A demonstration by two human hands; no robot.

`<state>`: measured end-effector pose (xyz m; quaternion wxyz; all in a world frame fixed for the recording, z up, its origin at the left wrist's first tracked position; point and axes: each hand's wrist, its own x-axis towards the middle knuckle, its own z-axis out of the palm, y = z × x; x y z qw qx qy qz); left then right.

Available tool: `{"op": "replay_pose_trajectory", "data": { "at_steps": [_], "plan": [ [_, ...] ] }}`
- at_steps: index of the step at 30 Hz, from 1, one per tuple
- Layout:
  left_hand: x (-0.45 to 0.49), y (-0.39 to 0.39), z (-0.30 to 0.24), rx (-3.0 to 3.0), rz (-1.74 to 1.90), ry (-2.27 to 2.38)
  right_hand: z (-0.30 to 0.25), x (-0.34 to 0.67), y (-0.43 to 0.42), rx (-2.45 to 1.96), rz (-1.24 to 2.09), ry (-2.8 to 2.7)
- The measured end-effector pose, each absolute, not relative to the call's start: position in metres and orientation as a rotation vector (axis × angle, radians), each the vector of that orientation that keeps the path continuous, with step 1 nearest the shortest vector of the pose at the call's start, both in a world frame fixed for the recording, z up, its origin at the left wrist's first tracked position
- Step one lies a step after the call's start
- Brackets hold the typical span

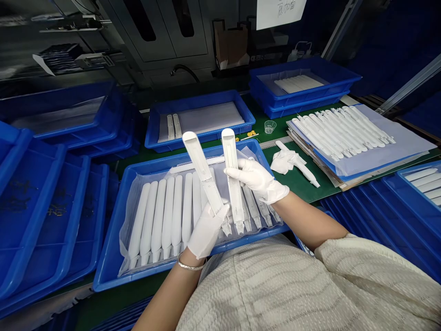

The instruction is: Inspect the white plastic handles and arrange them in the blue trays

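Your cream top lies closest, below the blue tray's near edge. Your gloved hands are apart: the left hand grips one white shell by its lower end, the right hand clasps another shell, both above the tray's right half. White pieces line its left side.

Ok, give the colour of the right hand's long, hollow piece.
The piece is white, in the head view.
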<state>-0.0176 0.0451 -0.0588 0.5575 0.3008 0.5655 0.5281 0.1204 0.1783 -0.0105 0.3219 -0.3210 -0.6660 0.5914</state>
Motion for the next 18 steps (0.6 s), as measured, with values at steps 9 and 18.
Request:
{"op": "replay_pose_trajectory", "data": {
  "at_steps": [9, 18],
  "plan": [
    [-0.013, 0.04, -0.052, 0.797, 1.206, 1.232, -0.011, 0.119, 0.176, -0.799, 1.606, -1.728],
    [-0.013, 0.041, -0.058, 0.799, 1.209, 1.213, -0.015, 0.119, 0.175, -0.797, 1.636, -1.708]
  ]
}}
